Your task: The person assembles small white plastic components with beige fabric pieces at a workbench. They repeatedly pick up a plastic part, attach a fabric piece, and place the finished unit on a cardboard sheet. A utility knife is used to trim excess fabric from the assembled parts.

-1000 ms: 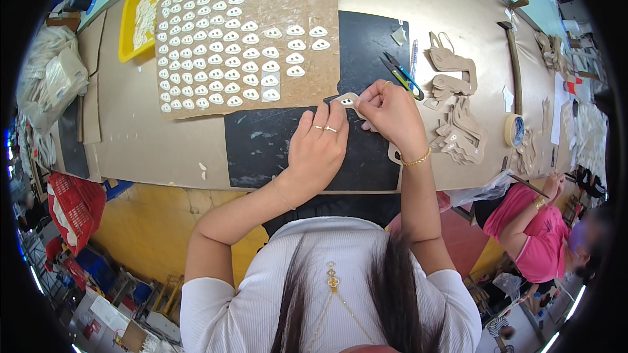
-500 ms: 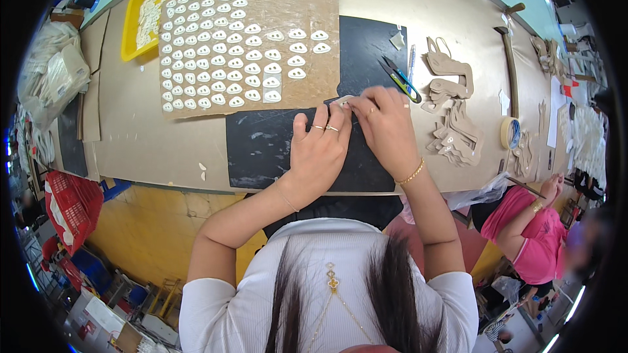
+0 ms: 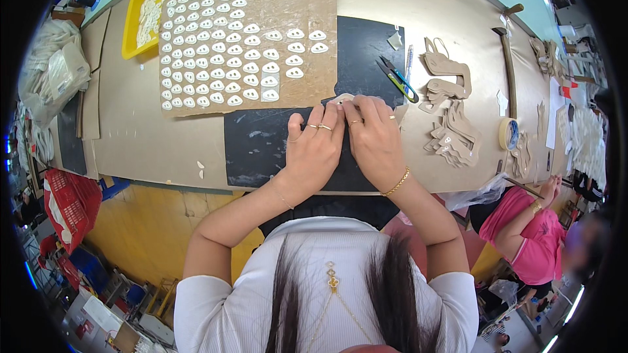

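Observation:
My left hand (image 3: 315, 147) and my right hand (image 3: 378, 144) meet over the black mat (image 3: 275, 147). Between their fingertips they pinch a small white rounded piece (image 3: 341, 99) with dark holes; my fingers cover most of it. Just left and beyond lies a brown board (image 3: 288, 3) bearing rows of similar white two-holed pieces (image 3: 252, 55). Thread snips (image 3: 398, 78) with green and blue handles rest to the right of my right hand, near a pen (image 3: 409, 60). The edge of a beige piece (image 3: 401, 113) shows beside my right fingers.
A yellow tray (image 3: 131, 33) with loose white pieces stands at the far left. Stacked beige cut shapes (image 3: 453, 134), a tape roll (image 3: 508, 132) and a hammer (image 3: 508, 59) lie to the right. A co-worker in pink (image 3: 523, 235) sits at the right edge.
My right hand has come down and in, its fingers now against the white piece beside my left fingertips. The white piece stays at the mat's upper middle.

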The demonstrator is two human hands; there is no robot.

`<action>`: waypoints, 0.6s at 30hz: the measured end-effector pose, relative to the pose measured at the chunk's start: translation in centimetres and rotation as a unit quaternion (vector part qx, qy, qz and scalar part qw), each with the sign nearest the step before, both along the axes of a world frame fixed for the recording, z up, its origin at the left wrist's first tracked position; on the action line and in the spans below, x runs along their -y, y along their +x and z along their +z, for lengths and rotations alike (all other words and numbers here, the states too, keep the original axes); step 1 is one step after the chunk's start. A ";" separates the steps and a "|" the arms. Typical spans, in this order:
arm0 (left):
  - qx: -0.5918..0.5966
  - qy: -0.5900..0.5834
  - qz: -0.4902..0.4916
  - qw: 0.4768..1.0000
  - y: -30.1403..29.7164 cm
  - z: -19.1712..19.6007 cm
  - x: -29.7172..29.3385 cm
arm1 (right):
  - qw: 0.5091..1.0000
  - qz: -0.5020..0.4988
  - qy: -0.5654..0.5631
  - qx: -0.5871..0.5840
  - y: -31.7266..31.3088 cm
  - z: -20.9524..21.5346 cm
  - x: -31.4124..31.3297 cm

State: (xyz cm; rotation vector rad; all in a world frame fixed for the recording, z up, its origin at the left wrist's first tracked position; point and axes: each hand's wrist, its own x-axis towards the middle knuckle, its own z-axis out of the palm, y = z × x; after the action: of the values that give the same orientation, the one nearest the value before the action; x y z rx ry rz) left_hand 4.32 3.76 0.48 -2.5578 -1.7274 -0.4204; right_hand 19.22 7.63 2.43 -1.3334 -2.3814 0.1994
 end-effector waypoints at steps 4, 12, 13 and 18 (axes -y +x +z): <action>-0.005 0.005 0.013 1.000 0.2 -0.1 0.4 | 0.998 0.020 -0.030 -0.059 1.0 -0.8 -0.2; 0.065 -0.003 0.026 0.998 0.0 -0.6 0.9 | 0.999 0.044 -0.028 -0.015 0.8 0.0 -0.5; 0.078 -0.006 0.021 0.997 -0.1 -0.5 0.7 | 0.998 0.039 -0.041 -0.027 0.9 0.0 -0.7; 0.077 -0.013 -0.005 0.997 -0.6 0.0 0.3 | 0.974 0.042 -0.147 -0.169 2.4 -0.4 -2.6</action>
State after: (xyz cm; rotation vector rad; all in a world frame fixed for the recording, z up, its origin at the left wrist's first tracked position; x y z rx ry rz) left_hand 3.77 3.48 0.43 -2.6171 -1.7782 -0.6134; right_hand 21.66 10.23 2.01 -1.2057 -2.1739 0.7654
